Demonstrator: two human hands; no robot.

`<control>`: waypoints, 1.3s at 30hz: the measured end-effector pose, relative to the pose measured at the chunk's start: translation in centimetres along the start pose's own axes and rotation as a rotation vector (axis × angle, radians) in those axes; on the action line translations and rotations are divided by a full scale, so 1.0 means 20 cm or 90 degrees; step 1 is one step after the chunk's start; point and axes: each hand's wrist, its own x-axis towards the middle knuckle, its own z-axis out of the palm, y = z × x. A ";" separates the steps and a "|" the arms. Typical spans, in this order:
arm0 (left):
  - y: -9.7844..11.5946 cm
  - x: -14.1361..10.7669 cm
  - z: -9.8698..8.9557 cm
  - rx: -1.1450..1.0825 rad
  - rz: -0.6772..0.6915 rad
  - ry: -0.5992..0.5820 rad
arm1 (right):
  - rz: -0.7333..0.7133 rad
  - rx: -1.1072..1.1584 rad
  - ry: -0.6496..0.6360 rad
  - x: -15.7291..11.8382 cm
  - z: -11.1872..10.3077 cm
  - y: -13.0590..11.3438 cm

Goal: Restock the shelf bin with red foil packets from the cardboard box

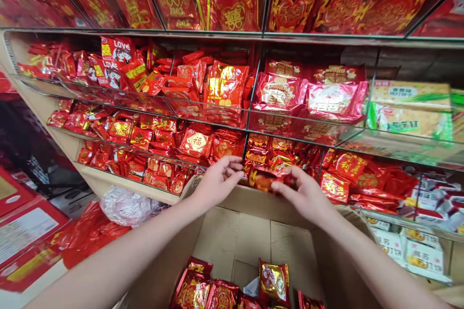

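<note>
Over the far edge of an open cardboard box (237, 231), my right hand (308, 195) pinches a small red-and-gold wrapped packet (263, 179), slightly blurred, between thumb and fingers. My left hand (215, 183) is to the left of that packet, fingers loosely bent and apart, with nothing seen in them. Both hands are just in front of a shelf compartment of similar red packets (258, 141). Inside the box, near its close side, lie several more shiny red packets (223, 294), one of them with a gold face (274, 281).
Tiered shelves with clear dividers hold red packets (226, 84), pink-red packs (279, 91) and green-white biscuit packs (411, 118). White packs (422, 253) sit at lower right. Left of the box are a clear plastic bag (125, 205), a red bag (92, 234) and red cartons (27, 224).
</note>
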 end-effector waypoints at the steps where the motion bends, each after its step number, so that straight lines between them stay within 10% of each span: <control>1: 0.00 0.04 -0.02 0.040 0.024 0.032 | 0.009 -0.050 0.042 0.05 -0.01 0.00; 11: -0.16 0.15 0.01 0.280 0.233 0.019 | 0.024 -0.304 0.053 0.27 0.14 0.04; 24: -0.16 0.12 0.04 0.516 0.230 -0.029 | -0.147 -0.723 0.063 0.29 0.12 -0.07; 39: -0.09 0.12 0.06 0.730 0.258 -0.042 | -0.242 -0.741 -0.025 0.38 0.07 0.00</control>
